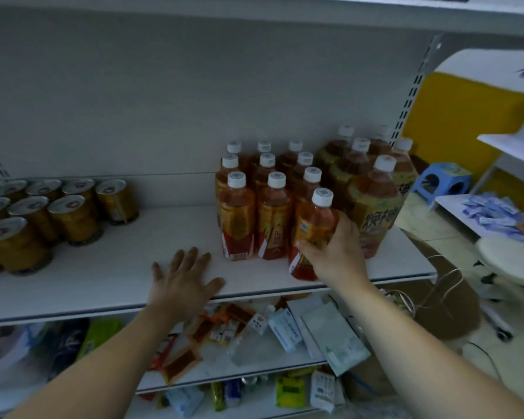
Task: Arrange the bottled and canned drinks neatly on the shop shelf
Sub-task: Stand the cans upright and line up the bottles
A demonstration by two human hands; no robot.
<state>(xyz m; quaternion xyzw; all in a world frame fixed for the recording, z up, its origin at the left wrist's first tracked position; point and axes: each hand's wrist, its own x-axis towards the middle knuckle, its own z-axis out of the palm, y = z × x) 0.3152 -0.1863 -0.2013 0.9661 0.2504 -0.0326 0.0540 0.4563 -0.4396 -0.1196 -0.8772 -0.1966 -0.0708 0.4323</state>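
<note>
At the front edge of the shelf, the right grip is wrapped round a small tea bottle, thumb across the lower label and fingers behind. The bottle leans a little, and whether its base touches the board I cannot tell. The left grip holds nothing. It lies flat and spread on the bare board, well to the left of the right grip.

The step in hand looks like seating this bottle at the front of a column. Just left of and behind the right grip stands the block of small bottles, three columns across and three deep. Just behind and to its right stand the large bottles, close against the knuckles. The next move likely calls for righting the bottle, lining it up with the column behind, and letting go without knocking the big bottle beside the fingers.

All the bottles are capped in white and filled with amber-brown drink nearly to the neck. Far to the left of both grips, the gold cans stand sealed in a loose cluster, pull-tab lids on and contents hidden.
</note>
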